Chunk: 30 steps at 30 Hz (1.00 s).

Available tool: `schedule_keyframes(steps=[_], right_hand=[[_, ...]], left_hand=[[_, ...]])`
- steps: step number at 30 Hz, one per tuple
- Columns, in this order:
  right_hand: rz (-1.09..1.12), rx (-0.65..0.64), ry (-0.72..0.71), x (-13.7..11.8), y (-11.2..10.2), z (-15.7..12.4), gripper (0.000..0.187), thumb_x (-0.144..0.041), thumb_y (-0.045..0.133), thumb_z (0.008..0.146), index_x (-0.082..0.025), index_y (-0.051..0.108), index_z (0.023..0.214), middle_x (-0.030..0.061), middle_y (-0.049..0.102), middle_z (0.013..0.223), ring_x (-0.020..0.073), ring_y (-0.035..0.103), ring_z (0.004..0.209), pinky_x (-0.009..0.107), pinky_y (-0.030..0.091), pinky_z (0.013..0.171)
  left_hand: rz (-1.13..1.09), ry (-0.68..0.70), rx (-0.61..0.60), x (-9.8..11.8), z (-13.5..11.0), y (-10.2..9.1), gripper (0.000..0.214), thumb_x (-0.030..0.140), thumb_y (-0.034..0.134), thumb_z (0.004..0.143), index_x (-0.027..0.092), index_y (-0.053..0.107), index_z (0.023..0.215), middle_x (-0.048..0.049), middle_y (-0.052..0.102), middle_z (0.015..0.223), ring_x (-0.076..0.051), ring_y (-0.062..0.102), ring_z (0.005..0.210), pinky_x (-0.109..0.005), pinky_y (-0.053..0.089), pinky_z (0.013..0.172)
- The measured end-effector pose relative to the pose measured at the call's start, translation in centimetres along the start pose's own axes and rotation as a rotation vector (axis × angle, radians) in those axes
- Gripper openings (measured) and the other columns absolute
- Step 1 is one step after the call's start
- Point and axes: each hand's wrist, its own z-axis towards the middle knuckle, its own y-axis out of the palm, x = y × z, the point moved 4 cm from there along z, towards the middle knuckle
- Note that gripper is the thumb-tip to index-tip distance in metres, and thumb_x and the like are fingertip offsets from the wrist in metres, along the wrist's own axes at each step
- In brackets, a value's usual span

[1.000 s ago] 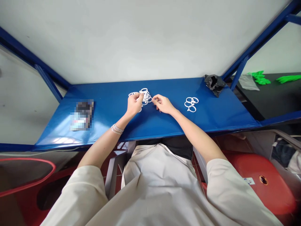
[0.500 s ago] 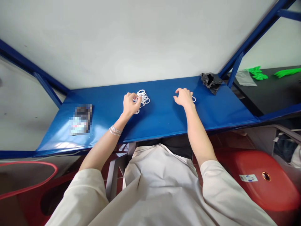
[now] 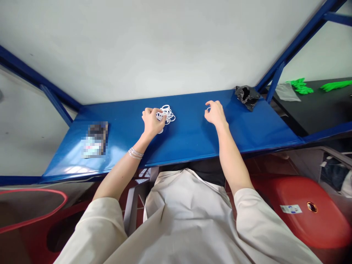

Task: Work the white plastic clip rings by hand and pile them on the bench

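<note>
Hands apart: left hand (image 3: 151, 121) pinches into the white plastic rings (image 3: 168, 115), half-open right hand (image 3: 216, 113) has picked up a ring (image 3: 208, 109).

White wall (image 3: 165, 47) behind blue metal-framed table (image 3: 189, 146); red plastic stool (image 3: 299, 209), tiled floor (image 3: 264, 165) below.

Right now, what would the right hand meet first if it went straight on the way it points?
The right hand has a free way across the blue bench to its far edge, then the white wall, though depth is hard to judge.
</note>
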Motion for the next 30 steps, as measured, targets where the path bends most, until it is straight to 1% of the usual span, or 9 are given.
schedule_keyframes(steps=[3, 6, 10, 13, 16, 20, 23, 26, 30], right_hand=[[0.122, 0.020, -0.162, -1.7, 0.7, -0.2, 0.032, -0.014, 0.063, 0.101, -0.016, 0.077, 0.130, 0.0206, 0.071, 0.135, 0.0340, 0.072, 0.127, 0.056, 0.054, 0.122], [0.338, -0.044, -0.273, -4.1, 2.3, -1.0, 0.026, -0.024, 0.062, 0.105, -0.019, 0.079, 0.124, 0.0168, 0.074, 0.131, 0.0285, 0.075, 0.116, 0.047, 0.062, 0.110], [0.681, -0.219, -0.291, -6.9, 5.4, -2.4, 0.026, -0.046, 0.069, 0.103, -0.022, 0.079, 0.109, 0.0132, 0.075, 0.127, 0.0249, 0.075, 0.108, 0.037, 0.067, 0.089], [0.848, -0.247, -0.259, -7.8, 6.6, -3.0, 0.045, -0.066, 0.082, 0.090, -0.023, 0.074, 0.099, 0.0096, 0.074, 0.111, 0.0228, 0.075, 0.097, 0.038, 0.067, 0.089], [0.987, -0.315, -0.195, -8.2, 7.0, -3.2, 0.061, -0.079, 0.090, 0.077, -0.024, 0.068, 0.092, 0.0054, 0.074, 0.097, 0.0225, 0.075, 0.089, 0.041, 0.068, 0.091], [1.099, -0.359, -0.099, -8.1, 7.0, -3.3, 0.071, -0.086, 0.094, 0.066, -0.024, 0.068, 0.090, 0.0032, 0.076, 0.092, 0.0220, 0.077, 0.089, 0.042, 0.070, 0.094], [1.144, -0.373, -0.099, -8.1, 7.0, -3.3, 0.073, -0.090, 0.090, 0.067, -0.023, 0.073, 0.092, 0.0034, 0.078, 0.092, 0.0214, 0.078, 0.090, 0.040, 0.070, 0.093], [1.110, -0.395, -0.123, -8.1, 7.3, -3.4, 0.072, -0.091, 0.084, 0.074, -0.023, 0.076, 0.094, 0.0040, 0.080, 0.090, 0.0213, 0.078, 0.085, 0.037, 0.070, 0.082], [0.976, -0.386, -0.171, -8.2, 7.4, -3.6, 0.070, -0.091, 0.078, 0.081, -0.023, 0.076, 0.095, 0.0053, 0.078, 0.090, 0.0211, 0.072, 0.077, 0.034, 0.062, 0.063]], left_hand=[[-0.014, 0.034, 0.013, 0.4, -0.2, -0.2, 0.021, 0.034, 0.080, 0.093, 0.023, 0.073, 0.110, -0.0162, 0.062, 0.126, -0.041, 0.060, 0.126, -0.062, 0.045, 0.117], [-0.091, 0.165, 0.014, 1.1, -0.5, -0.4, 0.022, 0.035, 0.083, 0.094, 0.023, 0.073, 0.109, -0.0132, 0.065, 0.120, -0.037, 0.061, 0.121, -0.058, 0.045, 0.117], [-0.214, 0.405, -0.090, 2.3, -1.1, -0.2, 0.027, 0.040, 0.089, 0.091, 0.024, 0.075, 0.108, -0.0085, 0.069, 0.108, -0.031, 0.064, 0.110, -0.052, 0.047, 0.113], [-0.238, 0.508, -0.209, 3.0, -1.6, 0.3, 0.033, 0.043, 0.096, 0.084, 0.025, 0.077, 0.104, -0.0068, 0.071, 0.103, -0.030, 0.064, 0.104, -0.049, 0.049, 0.108], [-0.240, 0.520, -0.247, 3.2, -1.7, 0.4, 0.021, 0.038, 0.090, 0.090, 0.025, 0.079, 0.102, -0.0069, 0.072, 0.100, -0.028, 0.065, 0.100, -0.048, 0.051, 0.104], [-0.259, 0.517, -0.221, 3.2, -1.6, 0.2, 0.015, 0.038, 0.079, 0.098, 0.025, 0.081, 0.104, -0.0090, 0.075, 0.103, -0.028, 0.068, 0.101, -0.048, 0.053, 0.101], [-0.295, 0.539, -0.198, 3.3, -1.6, 0.1, 0.021, 0.042, 0.074, 0.101, 0.023, 0.082, 0.105, -0.0116, 0.078, 0.111, -0.029, 0.071, 0.107, -0.049, 0.054, 0.103], [-0.386, 0.565, -0.198, 3.6, -1.8, 0.0, 0.027, 0.046, 0.070, 0.103, 0.022, 0.081, 0.102, -0.0134, 0.081, 0.114, -0.029, 0.074, 0.110, -0.047, 0.056, 0.102], [-0.481, 0.460, -0.314, 3.6, -1.9, 0.3, 0.035, 0.055, 0.069, 0.103, 0.021, 0.075, 0.099, -0.0103, 0.081, 0.097, -0.020, 0.069, 0.080, -0.036, 0.053, 0.076]])
